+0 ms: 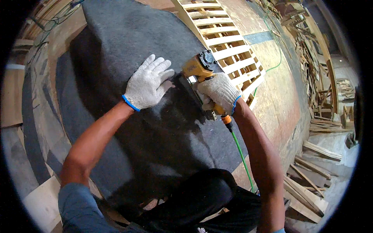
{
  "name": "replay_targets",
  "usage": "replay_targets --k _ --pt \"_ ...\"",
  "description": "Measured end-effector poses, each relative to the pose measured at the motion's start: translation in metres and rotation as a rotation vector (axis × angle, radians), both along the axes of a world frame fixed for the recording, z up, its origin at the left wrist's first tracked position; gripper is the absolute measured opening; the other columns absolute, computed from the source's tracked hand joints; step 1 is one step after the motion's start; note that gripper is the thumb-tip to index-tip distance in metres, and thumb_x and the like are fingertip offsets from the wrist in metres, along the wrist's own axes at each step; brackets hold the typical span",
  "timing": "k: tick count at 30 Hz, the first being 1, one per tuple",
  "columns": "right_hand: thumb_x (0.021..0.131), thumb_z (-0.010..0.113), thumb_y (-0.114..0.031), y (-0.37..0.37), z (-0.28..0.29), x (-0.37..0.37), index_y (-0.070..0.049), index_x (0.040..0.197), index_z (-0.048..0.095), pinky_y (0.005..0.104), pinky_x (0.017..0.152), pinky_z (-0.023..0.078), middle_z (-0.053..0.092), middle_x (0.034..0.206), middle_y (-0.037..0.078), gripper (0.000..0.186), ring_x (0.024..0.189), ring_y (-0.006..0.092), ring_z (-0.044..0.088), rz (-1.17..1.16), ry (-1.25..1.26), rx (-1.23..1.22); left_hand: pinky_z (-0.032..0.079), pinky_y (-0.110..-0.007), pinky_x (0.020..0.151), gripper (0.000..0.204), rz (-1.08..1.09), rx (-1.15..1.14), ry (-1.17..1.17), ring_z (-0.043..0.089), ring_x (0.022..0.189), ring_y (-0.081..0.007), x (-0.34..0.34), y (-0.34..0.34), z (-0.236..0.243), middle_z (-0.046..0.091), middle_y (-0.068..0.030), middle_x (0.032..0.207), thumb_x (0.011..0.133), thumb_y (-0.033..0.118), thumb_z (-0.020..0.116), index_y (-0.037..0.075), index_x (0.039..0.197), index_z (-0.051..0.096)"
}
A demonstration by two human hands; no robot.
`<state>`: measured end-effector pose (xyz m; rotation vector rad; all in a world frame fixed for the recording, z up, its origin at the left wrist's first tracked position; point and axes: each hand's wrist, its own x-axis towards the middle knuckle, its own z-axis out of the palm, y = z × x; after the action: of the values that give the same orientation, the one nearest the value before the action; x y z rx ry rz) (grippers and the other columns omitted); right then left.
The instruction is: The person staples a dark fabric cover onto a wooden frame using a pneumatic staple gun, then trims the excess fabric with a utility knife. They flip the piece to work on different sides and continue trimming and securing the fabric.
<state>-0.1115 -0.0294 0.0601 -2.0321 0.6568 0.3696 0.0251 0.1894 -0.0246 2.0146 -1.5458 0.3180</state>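
Observation:
My right hand (220,91), in a white knit glove with a blue cuff, is wrapped round the handle of a yellow and black pneumatic stapler (193,66). A green air hose (241,153) runs from its orange coupling toward my knees. The tool's nose rests on or just over the dark grey fabric (132,27), near the fabric's right side; contact is hard to tell. My left hand (147,83), gloved alike, lies flat on the fabric left of the stapler, fingers spread, holding nothing. Beneath the fabric's right edge shows a slatted wooden frame (233,50).
Wooden boards (322,149) and scrap strips lie along the right side. More green hose (276,64) trails over the worn plywood surface (278,105) beyond the frame. A wooden panel (13,97) stands at far left. My bent knee (211,184) is close to the fabric's near edge.

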Motion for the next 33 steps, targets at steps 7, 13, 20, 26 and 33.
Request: replay_targets --k 7,13,20,26,33 --pt "0.082 0.071 -0.013 0.050 0.043 -0.001 0.003 0.095 0.067 0.0283 0.045 0.050 0.060 0.062 0.005 0.021 0.049 0.0153 0.060 -0.159 0.098 0.203 0.042 -0.045 0.112 0.040 0.130 -0.221 0.196 0.059 0.125 -0.0351 0.005 0.009 -0.012 0.064 -0.0146 0.134 0.096 0.012 0.061 0.006 0.136 0.058" --pt "0.082 0.072 -0.013 0.055 0.038 0.001 0.007 0.097 0.066 0.0280 0.045 0.050 0.063 0.064 0.006 0.025 0.052 0.0145 0.062 -0.115 0.192 0.118 0.048 -0.038 0.106 0.038 0.102 -0.257 0.346 0.065 0.121 -0.0273 0.005 0.008 -0.013 0.063 -0.0137 0.137 0.103 0.011 0.052 0.004 0.140 0.055" --pt "0.088 0.071 -0.017 0.073 0.024 -0.016 -0.006 0.109 0.071 0.0313 0.046 0.054 0.067 0.065 0.005 0.024 0.053 0.0168 0.067 -0.015 0.060 0.529 0.051 -0.036 0.102 0.035 0.125 -0.266 0.496 0.064 0.123 -0.0257 0.010 0.014 -0.021 0.059 -0.0133 0.143 0.105 0.013 0.050 0.004 0.138 0.057" --pt "0.090 0.068 -0.020 0.085 0.022 -0.013 -0.006 0.095 0.071 0.0320 0.045 0.053 0.065 0.061 0.004 0.015 0.050 0.0182 0.066 0.000 0.239 0.184 0.050 -0.036 0.103 0.029 0.138 -0.258 0.259 0.062 0.124 -0.0278 0.010 0.008 -0.020 0.060 -0.0134 0.141 0.105 0.013 0.052 0.004 0.128 0.064" --pt "0.087 0.076 -0.020 0.066 0.048 -0.077 0.001 0.105 0.070 0.0249 0.045 0.047 0.060 0.066 0.002 0.028 0.052 0.0100 0.060 -0.229 0.194 0.331 0.052 -0.040 0.099 0.032 0.111 -0.352 0.448 0.064 0.118 -0.0328 0.003 -0.005 -0.024 0.068 -0.0124 0.129 0.100 0.011 0.057 0.005 0.131 0.062"
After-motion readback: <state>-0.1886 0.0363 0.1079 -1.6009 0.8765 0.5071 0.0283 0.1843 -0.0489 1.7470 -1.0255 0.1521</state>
